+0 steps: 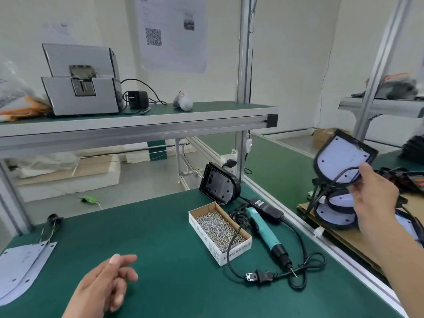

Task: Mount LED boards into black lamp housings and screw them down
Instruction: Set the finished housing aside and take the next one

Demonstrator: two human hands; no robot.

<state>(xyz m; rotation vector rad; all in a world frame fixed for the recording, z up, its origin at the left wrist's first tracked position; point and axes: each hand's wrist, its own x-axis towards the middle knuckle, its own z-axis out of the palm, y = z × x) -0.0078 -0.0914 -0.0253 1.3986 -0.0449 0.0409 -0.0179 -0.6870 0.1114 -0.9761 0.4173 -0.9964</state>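
- Hands first: the left hand (107,281) hovered low over the green counter (149,226), fingers loose and holding nothing. The right hand (371,196) was up at the right, fingers curled on the lower edge of a black lamp housing (344,154) with a white LED board seated in it.
- Loose LED boards (20,265) lay right at the counter's left edge, where a careless sweep of the idle hand could have pushed them off.
- Next out, the teal screwdriver (263,230) lay with its bit just beside the plug (259,277), and the black cord ran over a corner of the open screw box (199,228). A blind grab could have snagged that cord and tipped the screws out.
- The held housing was the big risk: it was tilted and gripped one-handed by its edge, with a wire looping past the fingers. A slip would likely have dropped it onto the stack of boarded housings (335,212) beneath. I couldn't tell whether its screws were in.
- Farther back, an empty housing (219,184) leaned upright at the counter's far edge, where a nudge could have sent it over.
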